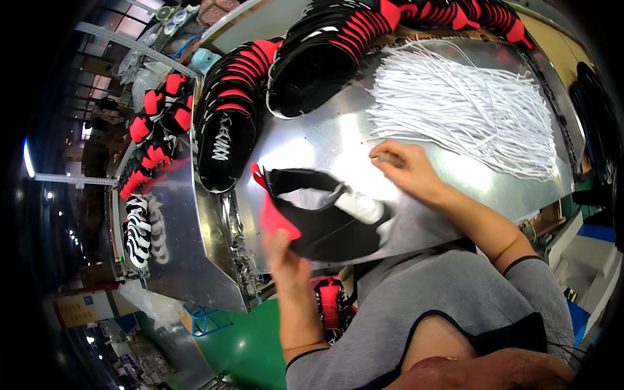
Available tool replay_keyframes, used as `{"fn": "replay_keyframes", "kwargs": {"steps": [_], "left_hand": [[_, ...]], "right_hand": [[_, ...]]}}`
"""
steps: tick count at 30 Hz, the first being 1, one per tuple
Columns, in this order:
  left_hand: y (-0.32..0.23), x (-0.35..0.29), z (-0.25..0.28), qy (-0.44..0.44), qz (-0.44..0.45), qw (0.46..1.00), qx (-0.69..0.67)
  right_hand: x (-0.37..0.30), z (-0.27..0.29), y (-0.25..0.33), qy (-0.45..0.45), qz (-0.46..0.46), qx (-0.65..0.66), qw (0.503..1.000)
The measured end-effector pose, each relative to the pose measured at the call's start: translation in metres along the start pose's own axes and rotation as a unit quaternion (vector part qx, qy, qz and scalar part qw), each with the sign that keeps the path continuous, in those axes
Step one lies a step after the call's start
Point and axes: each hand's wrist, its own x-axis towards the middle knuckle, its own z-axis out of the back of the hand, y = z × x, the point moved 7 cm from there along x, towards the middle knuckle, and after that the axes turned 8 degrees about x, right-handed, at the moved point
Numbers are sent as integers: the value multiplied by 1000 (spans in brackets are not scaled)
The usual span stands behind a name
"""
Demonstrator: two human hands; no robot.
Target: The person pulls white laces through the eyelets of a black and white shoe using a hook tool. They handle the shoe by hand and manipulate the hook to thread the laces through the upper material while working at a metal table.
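Note:
My left hand [286, 257] is closed on the red heel end of a black shoe upper [325, 227], which is tilted and slightly blurred over the metal table. White lacing [361, 207] shows at the upper's other end. Apart from it, my right hand [411, 170] hovers above the tabletop beside a thick bundle of white shoelaces [461, 107]. Its fingers are pinched around a small greyish object, too small to make out.
Nested black-and-red shoe uppers stand in a row [227, 123] at the far left of the metal table [312, 146], with another row [318, 71] behind. More black-and-red uppers [156, 120] lie on a lower metal surface at left. A laced upper [333, 302] is below the table edge.

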Motion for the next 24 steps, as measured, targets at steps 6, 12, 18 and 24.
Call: {"fn": "replay_keyframes", "kwargs": {"steps": [6,12,18,24], "left_hand": [[-74,96,23,-123,-162,823,531],[-15,291,106,-95,-248,718,644],[9,237,62,-196,-347,675,621],[56,225,-10,-85,-328,714,613]], "right_hand": [[31,70,-16,-130,104,-353,921],[43,78,-36,-105,57,-339,933],[32,83,-13,-125,58,-252,958],[28,39,21,-2,-4,15,1000]]}}
